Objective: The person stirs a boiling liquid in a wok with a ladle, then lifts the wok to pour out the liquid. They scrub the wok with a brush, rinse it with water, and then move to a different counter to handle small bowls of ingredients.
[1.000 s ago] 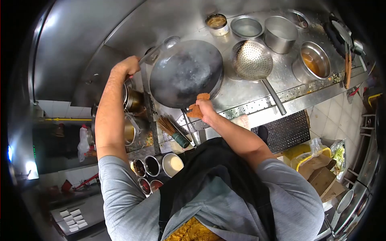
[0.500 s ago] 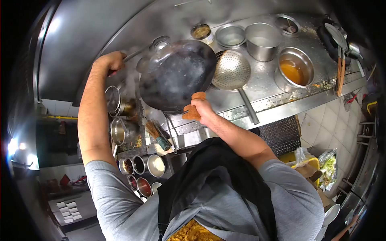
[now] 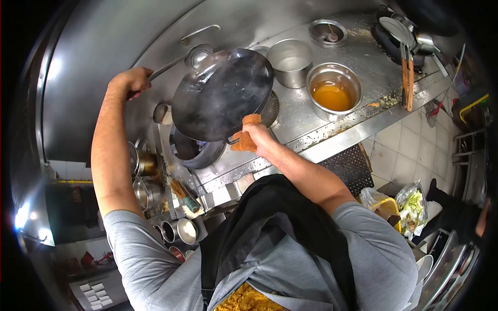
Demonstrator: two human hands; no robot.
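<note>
My left hand (image 3: 131,83) is closed round the handle of a ladle (image 3: 168,67); its metal bowl lies beside the far rim of the wok. A black wok (image 3: 223,96), steaming, is lifted and tilted above the round stove burner (image 3: 207,159). With a folded orange-brown cloth (image 3: 244,142), my right hand (image 3: 263,140) grips the wok at its near edge. Little food, if any, shows on the dark inner surface. Behind the wok's right side, part of a perforated strainer (image 3: 270,110) shows; the rest is hidden.
A deep metal pot (image 3: 291,78) and a pot of amber liquid (image 3: 333,97) stand right of the wok. Strainers with wooden handles (image 3: 407,78) lie farther right. A brush (image 3: 185,196) and seasoning containers (image 3: 187,231) are near my left side. A person in dark clothing (image 3: 454,212) is at the right.
The wok has moved right across the counter and tipped up, uncovering the burner and covering much of the strainer. The ladle moved along with it. My view has shifted right, and a person has appeared there.
</note>
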